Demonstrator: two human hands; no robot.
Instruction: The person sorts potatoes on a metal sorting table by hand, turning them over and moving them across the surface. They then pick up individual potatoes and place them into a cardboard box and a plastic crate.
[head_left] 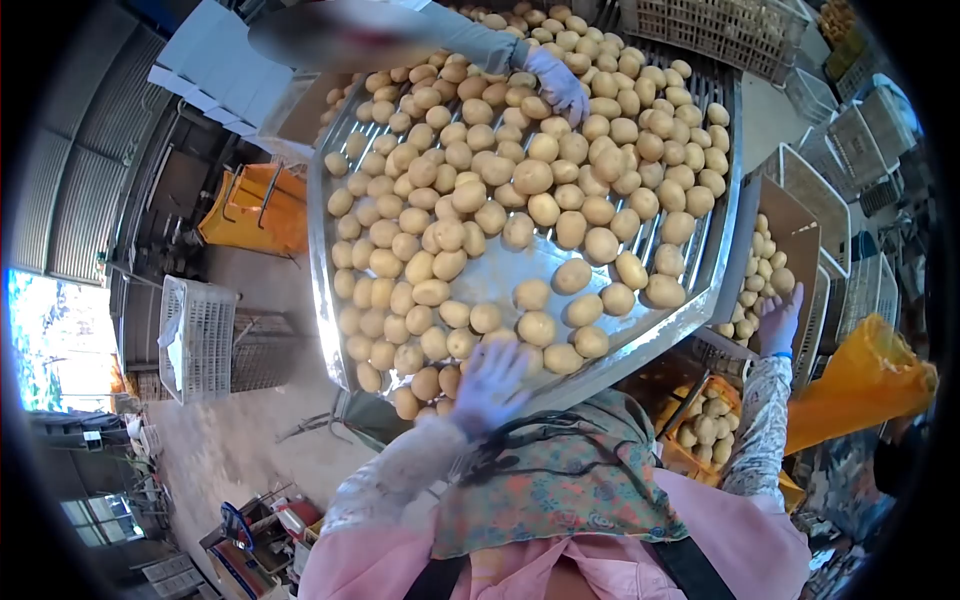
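Note:
A large metal sorting table point(500, 272) holds a heap of pale yellow potatoes point(530, 175). My left hand point(490, 385), in a white glove and blurred, hovers with fingers spread over the potatoes at the table's near edge. My right hand point(780, 318), also gloved, reaches out to the right, fingers extended against the potatoes in a cardboard-lined box point(792, 228) beside the table. Nothing shows in either hand. A co-worker's gloved hand point(558, 85) rests on the potatoes at the far side.
An orange crate of potatoes point(705, 425) sits below the table's right corner. Orange bags lie at the right point(860, 385) and left point(255, 205). A white plastic crate point(200, 340) stands on the floor at left, with stacked crates point(720, 30) behind.

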